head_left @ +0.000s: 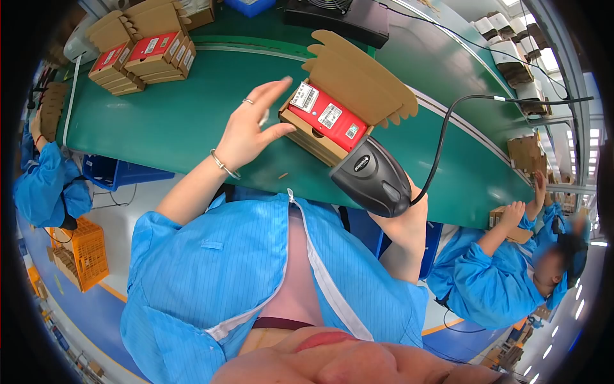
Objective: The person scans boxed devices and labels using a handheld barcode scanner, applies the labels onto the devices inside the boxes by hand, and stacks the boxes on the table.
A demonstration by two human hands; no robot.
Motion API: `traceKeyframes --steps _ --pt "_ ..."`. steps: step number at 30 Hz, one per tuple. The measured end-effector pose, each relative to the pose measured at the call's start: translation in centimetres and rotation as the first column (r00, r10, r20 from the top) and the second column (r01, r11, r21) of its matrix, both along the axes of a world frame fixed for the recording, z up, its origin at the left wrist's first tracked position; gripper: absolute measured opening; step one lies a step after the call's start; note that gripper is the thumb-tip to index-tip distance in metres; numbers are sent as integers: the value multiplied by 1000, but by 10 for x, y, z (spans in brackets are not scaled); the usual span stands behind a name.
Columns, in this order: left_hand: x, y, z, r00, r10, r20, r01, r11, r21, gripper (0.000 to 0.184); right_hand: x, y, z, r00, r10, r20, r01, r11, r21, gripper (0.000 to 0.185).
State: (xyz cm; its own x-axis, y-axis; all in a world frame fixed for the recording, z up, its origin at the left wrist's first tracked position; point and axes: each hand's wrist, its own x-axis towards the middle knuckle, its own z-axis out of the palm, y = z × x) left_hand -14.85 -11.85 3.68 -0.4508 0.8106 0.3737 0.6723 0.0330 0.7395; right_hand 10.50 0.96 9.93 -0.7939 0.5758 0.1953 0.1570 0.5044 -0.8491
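The left hand (246,125), with a thin ring and a metal bangle (224,165), stands at the left end of an open brown cardboard carton (313,142). Its fingers are well parted from the thumb, leaving a wide gap; they reach toward the raised lid while the thumb points at the carton's near left corner. The hand grips nothing; whether the thumb touches the cardboard or only overlaps it in view, I cannot tell.

The right hand (409,224) is closed around the rear of a black and grey plastic handheld barcode scanner (371,176). Most of its fingers are hidden beneath the scanner, so their exact curl does not show. The scanner's front end overlaps the carton's near right corner, and a black cable (441,144) arcs from its rear to the upper right.

The carton is above the green worktop (217,83) in front of the person, its scalloped brown cardboard lid (364,77) standing open on the far side. Inside lies a flat red box (342,110) bearing white printed labels (305,97). At the worktop's far left, more open brown cartons (150,67) with red contents stand in stacks.
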Motion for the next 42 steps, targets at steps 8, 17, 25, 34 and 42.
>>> traceKeyframes --steps 8,17,25,34,42 --pt "22 4 -27 968 10 252 48 974 -222 98 -1 3 -10 999 38 -35 -41 996 -79 37" --pt "62 81 -67 995 80 68 -70 988 -141 84 21 -8 -12 987 -26 -156 -34 928 -370 52" --pt "66 149 -41 862 -483 152 505 840 -197 51 15 -21 -5 967 19 -254 -90 959 -269 57" --pt "-87 -28 -63 869 274 412 -278 959 -53 19 -38 39 -66 929 -127 349 132 991 10 35" --pt "-155 -170 -93 540 686 487 -804 592 58 20 -65 28 -11 838 -312 -448 485 802 348 55"
